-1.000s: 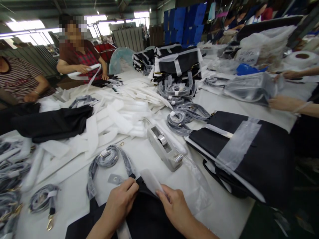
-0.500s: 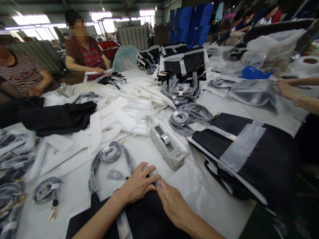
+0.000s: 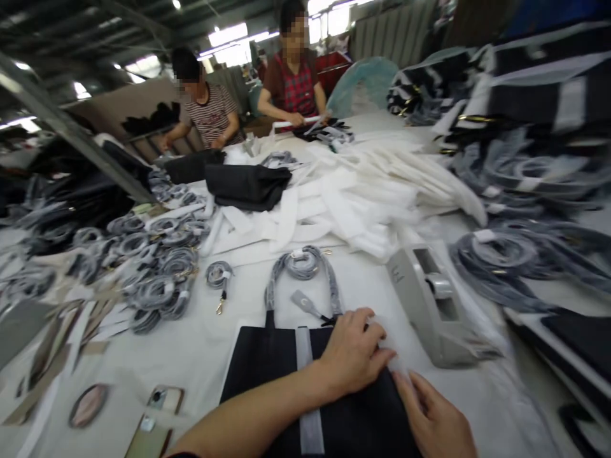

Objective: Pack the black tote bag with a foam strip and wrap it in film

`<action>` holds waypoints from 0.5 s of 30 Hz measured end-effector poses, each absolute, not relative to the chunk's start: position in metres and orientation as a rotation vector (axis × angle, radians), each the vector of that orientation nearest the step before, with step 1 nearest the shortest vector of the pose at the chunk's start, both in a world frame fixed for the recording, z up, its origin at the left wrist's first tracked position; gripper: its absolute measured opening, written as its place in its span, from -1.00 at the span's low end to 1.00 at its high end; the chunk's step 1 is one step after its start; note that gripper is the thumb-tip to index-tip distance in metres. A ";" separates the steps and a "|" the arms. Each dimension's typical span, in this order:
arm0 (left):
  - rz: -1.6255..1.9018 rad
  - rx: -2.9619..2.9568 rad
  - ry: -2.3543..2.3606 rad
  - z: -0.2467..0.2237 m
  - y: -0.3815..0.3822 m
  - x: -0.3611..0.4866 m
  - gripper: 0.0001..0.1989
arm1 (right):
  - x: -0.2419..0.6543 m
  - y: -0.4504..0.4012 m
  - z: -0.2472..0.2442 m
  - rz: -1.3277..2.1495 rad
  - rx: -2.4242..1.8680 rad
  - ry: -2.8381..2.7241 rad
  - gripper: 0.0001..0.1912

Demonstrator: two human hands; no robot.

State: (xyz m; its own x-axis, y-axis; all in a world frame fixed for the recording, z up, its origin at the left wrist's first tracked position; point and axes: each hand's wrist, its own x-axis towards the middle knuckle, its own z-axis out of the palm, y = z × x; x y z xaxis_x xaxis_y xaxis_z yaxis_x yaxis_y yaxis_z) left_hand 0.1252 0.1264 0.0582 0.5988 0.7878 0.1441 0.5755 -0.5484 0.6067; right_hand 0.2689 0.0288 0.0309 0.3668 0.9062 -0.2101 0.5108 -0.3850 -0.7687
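A black bag point(image 3: 267, 369) lies flat in front of me, with a pale strip point(image 3: 305, 356) down its front and its plastic-wrapped handle point(image 3: 274, 286) pointing away. At the bag's upper right corner, my left hand point(image 3: 356, 353) pinches a strip of white wrapping point(image 3: 389, 346), its forearm crossing the bag. My right hand point(image 3: 432, 410) holds the lower part of that wrapping against the bag's right edge, thumb and fingers pressed together. A grey tag point(image 3: 305, 301) and a coiled wrapped strap point(image 3: 301, 263) lie within the handle loop.
Right of the bag stands a grey tape dispenser point(image 3: 429, 312). White foam strips point(image 3: 353, 203) and a folded black piece point(image 3: 248, 186) lie beyond. Coiled straps point(image 3: 165, 286) and phones point(image 3: 149, 436) are at left. Two people work across the table. More wrapped straps point(image 3: 515, 254) lie at right.
The view has swung left, so the scene sits farther right and phones show at lower left. My right hand has slid down the bag's edge, away from my left hand.
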 end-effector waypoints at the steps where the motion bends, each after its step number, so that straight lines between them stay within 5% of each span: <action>1: 0.554 2.258 1.153 0.057 0.125 0.127 -0.72 | 0.272 0.031 0.027 0.872 -2.058 -1.214 -0.42; 15: 0.802 1.799 1.198 0.046 0.120 0.121 -0.85 | 0.257 0.020 0.041 0.644 -2.030 -1.239 -0.44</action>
